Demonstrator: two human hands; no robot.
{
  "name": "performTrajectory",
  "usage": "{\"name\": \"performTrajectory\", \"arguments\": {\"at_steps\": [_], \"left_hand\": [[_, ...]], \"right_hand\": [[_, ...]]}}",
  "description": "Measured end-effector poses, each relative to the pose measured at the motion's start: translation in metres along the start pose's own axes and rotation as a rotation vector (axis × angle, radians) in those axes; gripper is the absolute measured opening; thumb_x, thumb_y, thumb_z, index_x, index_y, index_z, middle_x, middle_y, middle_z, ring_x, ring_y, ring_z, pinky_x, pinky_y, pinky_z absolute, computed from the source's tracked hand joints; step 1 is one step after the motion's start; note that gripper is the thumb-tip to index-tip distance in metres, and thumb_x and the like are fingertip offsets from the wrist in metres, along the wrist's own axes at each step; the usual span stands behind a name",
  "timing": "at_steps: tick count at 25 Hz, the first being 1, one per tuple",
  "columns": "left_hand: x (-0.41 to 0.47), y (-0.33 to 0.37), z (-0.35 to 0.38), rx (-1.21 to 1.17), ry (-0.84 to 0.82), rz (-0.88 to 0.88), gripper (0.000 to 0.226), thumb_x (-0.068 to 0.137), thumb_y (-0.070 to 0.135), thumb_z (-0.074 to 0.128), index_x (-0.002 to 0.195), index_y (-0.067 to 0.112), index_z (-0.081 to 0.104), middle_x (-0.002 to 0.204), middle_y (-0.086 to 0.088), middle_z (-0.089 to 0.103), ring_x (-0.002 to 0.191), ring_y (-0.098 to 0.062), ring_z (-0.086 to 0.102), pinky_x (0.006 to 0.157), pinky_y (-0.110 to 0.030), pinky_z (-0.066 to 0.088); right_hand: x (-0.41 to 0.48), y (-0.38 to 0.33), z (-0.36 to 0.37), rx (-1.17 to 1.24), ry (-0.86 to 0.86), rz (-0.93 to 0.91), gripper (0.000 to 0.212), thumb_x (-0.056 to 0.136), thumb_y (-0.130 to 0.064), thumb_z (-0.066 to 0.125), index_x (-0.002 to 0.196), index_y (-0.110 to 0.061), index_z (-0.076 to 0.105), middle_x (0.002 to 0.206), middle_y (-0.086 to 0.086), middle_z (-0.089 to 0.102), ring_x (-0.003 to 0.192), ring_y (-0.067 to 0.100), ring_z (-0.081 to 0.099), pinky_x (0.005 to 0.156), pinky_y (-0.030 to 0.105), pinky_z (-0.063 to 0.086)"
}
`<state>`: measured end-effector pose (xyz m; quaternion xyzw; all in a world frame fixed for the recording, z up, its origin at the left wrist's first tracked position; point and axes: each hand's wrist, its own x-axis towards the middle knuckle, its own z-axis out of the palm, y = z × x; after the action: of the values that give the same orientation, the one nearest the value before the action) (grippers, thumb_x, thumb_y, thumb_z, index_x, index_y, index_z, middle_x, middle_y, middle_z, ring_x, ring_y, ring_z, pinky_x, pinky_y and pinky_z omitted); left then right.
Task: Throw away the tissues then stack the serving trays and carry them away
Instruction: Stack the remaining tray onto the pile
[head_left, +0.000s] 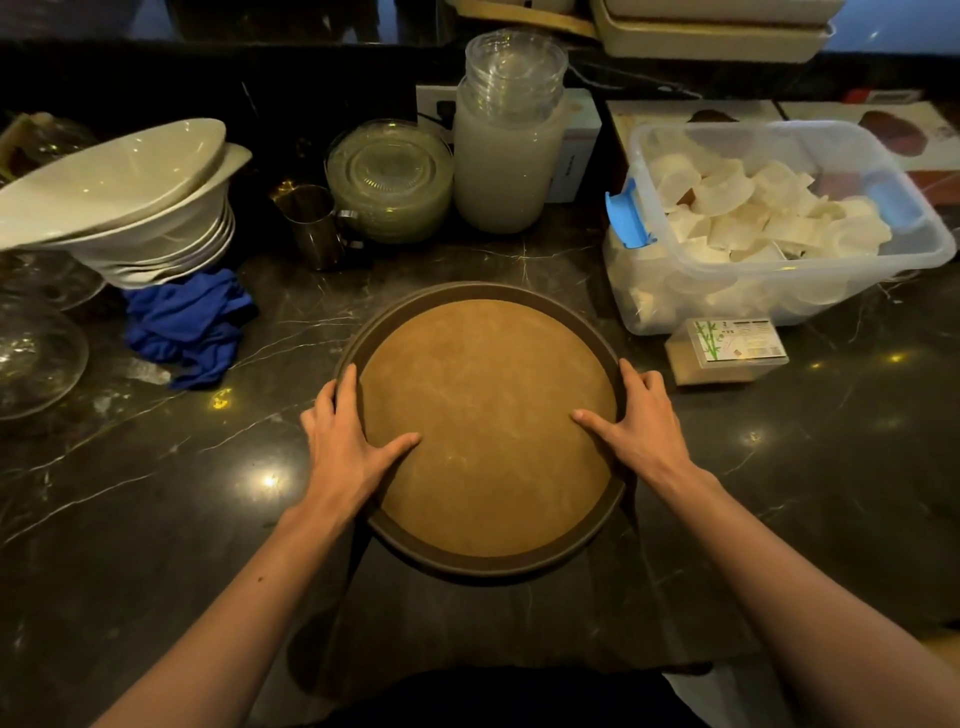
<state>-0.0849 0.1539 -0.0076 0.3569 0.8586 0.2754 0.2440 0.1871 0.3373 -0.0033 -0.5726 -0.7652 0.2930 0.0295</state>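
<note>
A round brown serving tray (488, 415) with a dark rim lies in the middle of the dark marble counter; a second rim edge shows just behind its far side, so it looks stacked on another tray. My left hand (348, 431) grips the tray's left rim, thumb lying on the tray's surface. My right hand (641, 426) grips the right rim the same way. No tissues are visible on the tray.
Stacked white bowls (130, 208) and a blue cloth (192, 322) sit at left, glass domes (36, 353) at far left. Behind the tray stand a metal cup (311, 223), glass plates (389, 182) and a frosted jar (506, 161). A clear plastic bin (779, 223) and a small box (727, 351) sit at right.
</note>
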Motion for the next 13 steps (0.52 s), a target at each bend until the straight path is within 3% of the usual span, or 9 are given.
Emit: {"name": "performTrajectory", "arguments": {"at_steps": [13], "left_hand": [[0.006,0.007,0.001,0.092,0.032,-0.068,0.115,0.068,0.043,0.085,0.156,0.025,0.013,0.155,-0.019,0.025,0.138,-0.043,0.021,0.110,-0.057,0.028]], "right_hand": [[0.011,-0.001,0.014,-0.073,0.064,-0.011,0.098,0.079,-0.061,0.068,0.154,-0.016,0.022,0.140,0.013,0.038,0.128,0.031,0.042,0.100,0.047,0.045]]}}
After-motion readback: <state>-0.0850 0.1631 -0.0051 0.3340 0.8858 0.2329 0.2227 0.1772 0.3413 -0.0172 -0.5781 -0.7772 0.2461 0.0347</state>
